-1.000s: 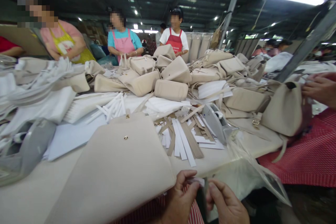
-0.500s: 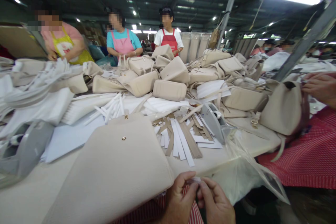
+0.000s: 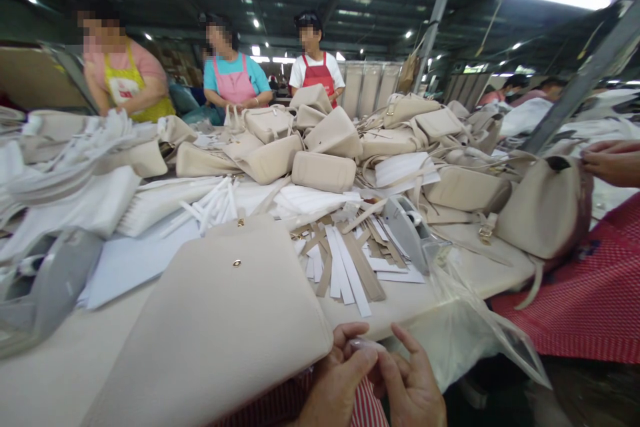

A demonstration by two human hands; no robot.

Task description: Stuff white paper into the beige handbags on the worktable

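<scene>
At the bottom centre my left hand (image 3: 340,377) and my right hand (image 3: 411,377) meet, thumbs and fingers pinched on a small clear plastic piece (image 3: 364,345). My right index finger sticks up, away from the piece. Just left of my left hand, a large beige bag (image 3: 215,320) lies on the table, its flap side up with a small gold eyelet showing. Beyond my hands lies a heap of white and taupe strips (image 3: 350,267).
Beige bags (image 3: 323,171) are piled across the table (image 3: 370,327). Grey tape dispensers (image 3: 407,230) stand left and right. Clear plastic film (image 3: 465,320) hangs over the front edge. Several people work around, one in a red apron (image 3: 319,77); another person's hand (image 3: 613,161) is at right.
My right index finger has lifted away from the plastic piece. The people in red and yellow aprons have shifted slightly. The other person's hand at right has moved off the bag's top slightly.
</scene>
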